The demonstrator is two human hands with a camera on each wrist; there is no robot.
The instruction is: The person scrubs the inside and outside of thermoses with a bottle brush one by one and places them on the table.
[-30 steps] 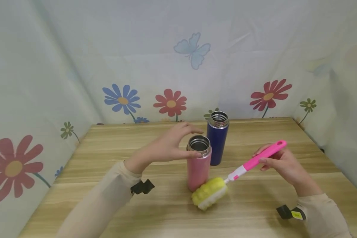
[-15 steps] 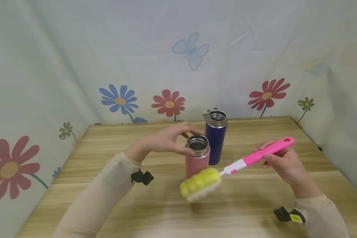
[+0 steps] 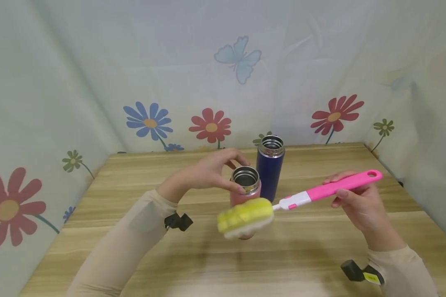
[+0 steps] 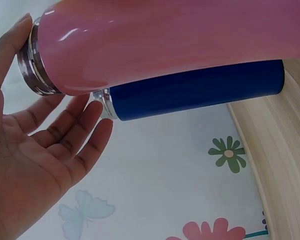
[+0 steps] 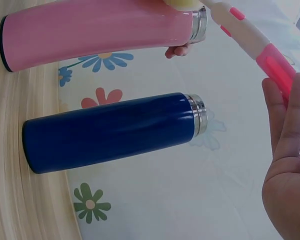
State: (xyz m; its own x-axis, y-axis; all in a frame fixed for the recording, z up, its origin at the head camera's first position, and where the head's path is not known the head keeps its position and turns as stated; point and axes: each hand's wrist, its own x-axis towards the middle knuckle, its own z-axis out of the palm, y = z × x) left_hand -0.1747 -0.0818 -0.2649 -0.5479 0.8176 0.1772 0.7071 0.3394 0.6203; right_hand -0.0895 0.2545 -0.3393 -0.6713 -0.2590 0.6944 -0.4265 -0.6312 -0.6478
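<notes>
A pink vacuum flask (image 4: 170, 35) stands upright and lidless on the table, its steel mouth facing up. My left hand (image 3: 208, 171) holds it at the neck, thumb on the near side and fingertips around the far side. With my right hand (image 3: 364, 210) I grip the pink handle of a bottle brush (image 3: 342, 184), fingers and thumb pinching it. The brush's yellow and white sponge head (image 3: 245, 216) is raised in front of the pink flask and covers much of its body in the head view. Just behind stands a dark blue flask (image 5: 110, 132), also lidless.
The wood-grain table (image 3: 193, 255) ends at a pale cloth backdrop (image 3: 163, 62) printed with flowers and a butterfly. Cloth hangs on the left and right sides too. Black camera mounts (image 3: 177, 222) sit at both wrists.
The brush has risen from beside the pink flask's base, swinging up and left to a flatter angle in front of it. My left hand has closed in around the flask's neck.
</notes>
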